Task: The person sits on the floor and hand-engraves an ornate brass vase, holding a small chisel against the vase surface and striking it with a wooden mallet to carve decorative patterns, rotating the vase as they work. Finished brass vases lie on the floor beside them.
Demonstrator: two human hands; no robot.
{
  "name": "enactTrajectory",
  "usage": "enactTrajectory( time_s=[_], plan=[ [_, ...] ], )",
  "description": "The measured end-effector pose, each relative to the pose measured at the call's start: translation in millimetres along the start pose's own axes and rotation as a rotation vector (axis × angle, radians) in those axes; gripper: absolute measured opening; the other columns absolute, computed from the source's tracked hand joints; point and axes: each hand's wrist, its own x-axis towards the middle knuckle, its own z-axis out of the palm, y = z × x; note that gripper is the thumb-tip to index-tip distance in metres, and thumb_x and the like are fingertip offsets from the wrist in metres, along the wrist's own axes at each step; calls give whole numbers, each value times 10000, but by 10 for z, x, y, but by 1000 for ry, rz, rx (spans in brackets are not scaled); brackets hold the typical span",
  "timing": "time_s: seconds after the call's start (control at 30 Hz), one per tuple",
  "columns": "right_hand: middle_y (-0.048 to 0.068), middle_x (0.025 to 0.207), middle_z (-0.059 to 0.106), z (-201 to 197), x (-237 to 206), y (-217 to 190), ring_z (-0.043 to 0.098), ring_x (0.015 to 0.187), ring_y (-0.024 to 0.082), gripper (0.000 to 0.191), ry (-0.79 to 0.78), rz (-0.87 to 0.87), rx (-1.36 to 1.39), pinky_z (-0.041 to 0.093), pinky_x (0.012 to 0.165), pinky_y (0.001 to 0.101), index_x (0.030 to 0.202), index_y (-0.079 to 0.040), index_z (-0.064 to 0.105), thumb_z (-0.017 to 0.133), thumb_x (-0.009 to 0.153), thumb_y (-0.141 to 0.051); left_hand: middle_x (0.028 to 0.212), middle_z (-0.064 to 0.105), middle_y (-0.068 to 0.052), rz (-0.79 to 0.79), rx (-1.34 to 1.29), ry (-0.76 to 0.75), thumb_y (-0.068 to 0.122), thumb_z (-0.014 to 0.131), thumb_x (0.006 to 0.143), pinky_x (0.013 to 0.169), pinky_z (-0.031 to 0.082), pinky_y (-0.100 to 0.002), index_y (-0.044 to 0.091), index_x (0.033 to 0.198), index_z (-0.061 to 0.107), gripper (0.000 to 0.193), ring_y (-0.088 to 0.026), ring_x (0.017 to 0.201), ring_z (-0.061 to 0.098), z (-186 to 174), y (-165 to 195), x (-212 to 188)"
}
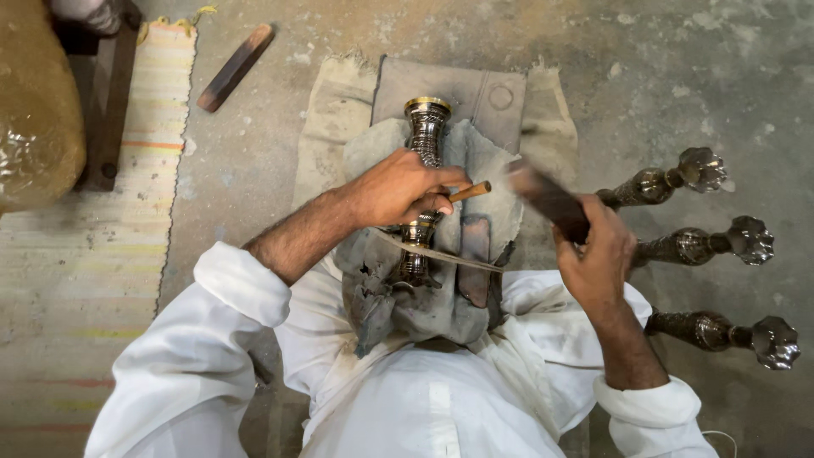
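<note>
Looking down from my head, I have a turned metal stem [421, 195] lying on a grey cloth [483, 174] spread over my lap and the concrete floor [678, 68]. Its long axis runs straight away from me: the brass-rimmed end [427, 105] points away from my body, toward the top of the view, and the near end sits low against my white clothing [407, 399]. It lies flat, not upright, and my hand covers its middle.

My left hand [398, 188] is curled shut over that middle part, pressing it to the cloth, with a thin wooden-handled tool [469, 192] gripped between thumb and fingers. The handle sticks out to the right of my fist, crosswise to the stem. Whether the tip touches the metal I cannot tell; my fingers hide it.

My right hand [596, 250] is closed around a dark wooden stick [547, 197], held up above the cloth and slanting up-left toward the tool handle. Its far end is blurred.

To the right of that hand, three more metal stems [691, 246] lie on the floor side by side, each with its flower-shaped end [750, 239] pointing right, so they run crosswise to the one on my lap.

A flat dark wooden bar [236, 66] lies well apart at upper left, beside a striped mat [76, 280].
</note>
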Motion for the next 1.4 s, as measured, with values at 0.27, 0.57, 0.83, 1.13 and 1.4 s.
enactTrajectory(
  time_s=[0.27, 0.57, 0.83, 1.13, 1.4],
  plan=[
    [90, 943, 719, -100, 1, -62, 707, 793, 229, 335, 26, 257, 393, 578, 724, 382, 1197, -35, 602, 782, 926, -114, 768, 741, -92, 14, 14, -21, 219, 772, 893, 627, 526, -442, 90, 1175, 652, 332, -304, 716, 733, -19, 11, 24],
    [151, 971, 724, -135, -6, -42, 710, 880, 348, 397, -97, -82, -209, 530, 817, 464, 1153, -55, 674, 780, 774, -10, 744, 724, -118, -77, 12, -44, 272, 764, 918, 617, 509, -442, 87, 1194, 651, 350, -307, 671, 717, -39, -14, 15],
    [148, 1004, 730, -238, 217, -98, 716, 888, 316, 435, -24, -57, -55, 537, 823, 450, 1244, -70, 640, 777, 831, -70, 846, 768, -113, -87, -48, 120, 239, 778, 917, 668, 538, -440, 85, 1222, 619, 377, -331, 799, 757, 31, -22, -19],
    [123, 901, 719, -382, 410, -204, 690, 822, 337, 407, -289, -162, -255, 501, 714, 454, 1133, -121, 694, 773, 738, -65, 919, 799, -104, -130, -221, 230, 197, 768, 937, 704, 597, -376, 103, 1252, 623, 360, -240, 857, 814, 35, -61, -164],
    [60, 825, 665, -160, 373, -192, 664, 711, 198, 299, -183, 149, 232, 522, 639, 354, 1150, -80, 656, 798, 912, -191, 903, 783, -130, -113, -62, 271, 218, 768, 939, 587, 551, -382, 103, 1264, 650, 364, -272, 695, 760, 147, -55, -326]
  ],
)
